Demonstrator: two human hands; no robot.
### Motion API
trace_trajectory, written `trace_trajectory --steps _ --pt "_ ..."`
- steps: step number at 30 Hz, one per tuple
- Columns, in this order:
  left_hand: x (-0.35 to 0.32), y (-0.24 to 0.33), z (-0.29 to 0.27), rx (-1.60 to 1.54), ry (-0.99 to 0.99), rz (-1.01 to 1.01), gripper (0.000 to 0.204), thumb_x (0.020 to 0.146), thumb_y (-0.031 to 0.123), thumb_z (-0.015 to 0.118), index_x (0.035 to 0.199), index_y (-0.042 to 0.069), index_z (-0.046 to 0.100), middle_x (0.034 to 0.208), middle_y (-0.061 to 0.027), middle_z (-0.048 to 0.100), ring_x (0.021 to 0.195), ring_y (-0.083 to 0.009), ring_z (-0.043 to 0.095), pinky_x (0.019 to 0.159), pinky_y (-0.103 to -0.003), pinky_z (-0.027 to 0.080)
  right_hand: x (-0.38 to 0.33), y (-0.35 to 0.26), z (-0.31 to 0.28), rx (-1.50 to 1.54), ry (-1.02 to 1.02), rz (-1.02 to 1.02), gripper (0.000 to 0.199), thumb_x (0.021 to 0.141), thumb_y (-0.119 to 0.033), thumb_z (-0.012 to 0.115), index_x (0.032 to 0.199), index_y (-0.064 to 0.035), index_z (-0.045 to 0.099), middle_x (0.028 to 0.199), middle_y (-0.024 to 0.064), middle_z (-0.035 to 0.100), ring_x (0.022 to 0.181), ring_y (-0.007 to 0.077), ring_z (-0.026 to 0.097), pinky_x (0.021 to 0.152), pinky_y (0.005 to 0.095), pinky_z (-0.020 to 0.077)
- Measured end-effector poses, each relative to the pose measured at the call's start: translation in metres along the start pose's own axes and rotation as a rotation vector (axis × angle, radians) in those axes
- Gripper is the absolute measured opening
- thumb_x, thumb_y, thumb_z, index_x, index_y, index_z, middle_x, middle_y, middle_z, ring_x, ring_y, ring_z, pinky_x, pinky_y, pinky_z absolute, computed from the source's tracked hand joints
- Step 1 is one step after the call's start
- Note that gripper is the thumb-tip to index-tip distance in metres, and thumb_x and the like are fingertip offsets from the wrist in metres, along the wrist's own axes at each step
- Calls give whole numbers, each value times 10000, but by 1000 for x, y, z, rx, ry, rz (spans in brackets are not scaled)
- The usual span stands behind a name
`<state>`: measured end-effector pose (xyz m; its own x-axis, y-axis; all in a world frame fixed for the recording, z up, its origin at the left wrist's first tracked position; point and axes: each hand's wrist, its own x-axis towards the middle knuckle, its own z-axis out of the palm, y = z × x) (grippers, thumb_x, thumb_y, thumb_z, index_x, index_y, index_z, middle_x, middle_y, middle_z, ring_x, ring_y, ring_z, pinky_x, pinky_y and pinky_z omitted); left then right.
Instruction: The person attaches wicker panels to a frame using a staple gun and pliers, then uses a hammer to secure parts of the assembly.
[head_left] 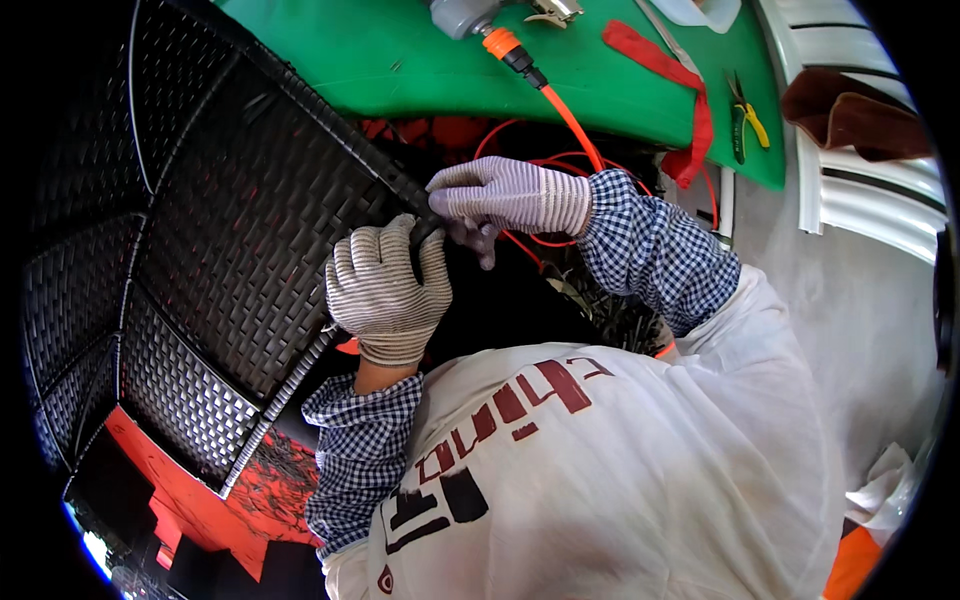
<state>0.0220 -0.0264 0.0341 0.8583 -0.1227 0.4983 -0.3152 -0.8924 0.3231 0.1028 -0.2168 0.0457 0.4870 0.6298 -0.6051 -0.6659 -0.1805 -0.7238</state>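
Black woven wicker panel (pixel 230 230) fills left of frame; left hand (pixel 385 290) in striped knit glove curls shut on its edge at centre, right hand (pixel 510 195) pinches same edge just above.

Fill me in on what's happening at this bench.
A person in striped work gloves grips the edge of a black woven panel with both hands: the left hand lower, the right hand just above it. Behind lies a green table with an orange hose, a red strap and pliers.
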Motion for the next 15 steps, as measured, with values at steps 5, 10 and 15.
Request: trace_trajectory --steps 5,10,15 --pt "5 4 -4 -19 22 11 243 772 206 825 950 77 720 835 -97 641 725 -283 640 626 -393 539 3 21 -17 127 -76 -2 378 1018 -231 612 1312 -1 548 816 110 649 615 176 658 579 373 645" --pt "9 6 -6 -24 -13 -4 263 760 189 846 948 56 719 820 -104 644 712 -276 642 639 -383 547 0 21 -12 -52 -30 -154 368 946 -144 673 1281 -6 601 890 67 667 691 126 668 632 278 605" --pt "8 4 -1 -59 -8 6 248 764 196 841 934 62 720 822 -104 637 710 -283 640 623 -390 544 5 32 0 -115 113 -235 342 937 -151 689 1250 -27 627 910 42 683 698 103 655 620 256 593"
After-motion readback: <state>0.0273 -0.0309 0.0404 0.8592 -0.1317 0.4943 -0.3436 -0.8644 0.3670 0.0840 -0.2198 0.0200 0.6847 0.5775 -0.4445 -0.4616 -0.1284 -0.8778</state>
